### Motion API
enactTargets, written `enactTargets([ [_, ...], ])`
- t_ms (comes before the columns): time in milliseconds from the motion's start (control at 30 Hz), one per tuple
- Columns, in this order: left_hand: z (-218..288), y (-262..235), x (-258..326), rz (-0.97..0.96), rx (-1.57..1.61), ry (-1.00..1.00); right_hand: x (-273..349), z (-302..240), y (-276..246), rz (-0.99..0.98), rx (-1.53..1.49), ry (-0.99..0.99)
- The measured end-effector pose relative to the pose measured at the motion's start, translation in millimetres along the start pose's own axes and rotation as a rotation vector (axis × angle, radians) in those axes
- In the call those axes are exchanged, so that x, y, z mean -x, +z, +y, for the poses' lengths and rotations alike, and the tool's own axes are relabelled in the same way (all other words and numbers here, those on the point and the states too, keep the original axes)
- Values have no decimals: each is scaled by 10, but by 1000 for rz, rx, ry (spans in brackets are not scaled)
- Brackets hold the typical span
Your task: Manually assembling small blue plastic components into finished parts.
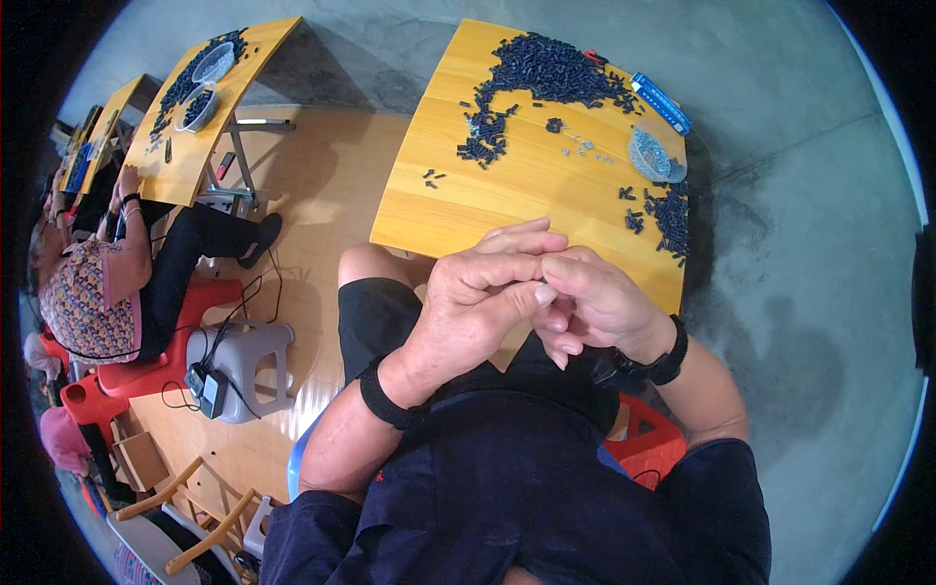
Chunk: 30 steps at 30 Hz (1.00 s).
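Just past the near edge of the yellow wooden table, my left hand and my right hand meet above my lap. Thumbs and forefingers of both are pressed together at one spot. A tiny dark bit shows between the fingertips there, too small to name. On the table lies a large heap of small black parts, with a looser group of black parts near the right edge. Small silvery pieces lie scattered between them. A clear plastic bowl at the right edge holds more pale little pieces.
A long blue-and-white box lies at the table's far right, near a small red-handled tool. To the left, a person sits at another table with black parts and bowls. A grey stool with cables stands on the floor.
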<state>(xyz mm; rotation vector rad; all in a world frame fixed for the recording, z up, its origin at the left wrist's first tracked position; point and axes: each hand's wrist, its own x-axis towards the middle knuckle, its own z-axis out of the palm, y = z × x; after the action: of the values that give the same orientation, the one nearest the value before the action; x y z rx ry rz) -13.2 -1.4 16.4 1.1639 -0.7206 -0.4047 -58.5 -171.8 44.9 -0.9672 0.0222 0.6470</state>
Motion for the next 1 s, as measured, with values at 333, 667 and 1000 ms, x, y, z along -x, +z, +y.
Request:
enactTargets([
  [333, 13, 10, -19, -2, 26, -42, -18, 15, -51, -34, -44, 159],
  [667, 19, 25, -57, 37, 75, -52, -31, 78, 18, 73, 21, 66],
  [1000, 29, -86, -38, -25, 83, -205, -149, 309, 101, 52, -373, 66],
])
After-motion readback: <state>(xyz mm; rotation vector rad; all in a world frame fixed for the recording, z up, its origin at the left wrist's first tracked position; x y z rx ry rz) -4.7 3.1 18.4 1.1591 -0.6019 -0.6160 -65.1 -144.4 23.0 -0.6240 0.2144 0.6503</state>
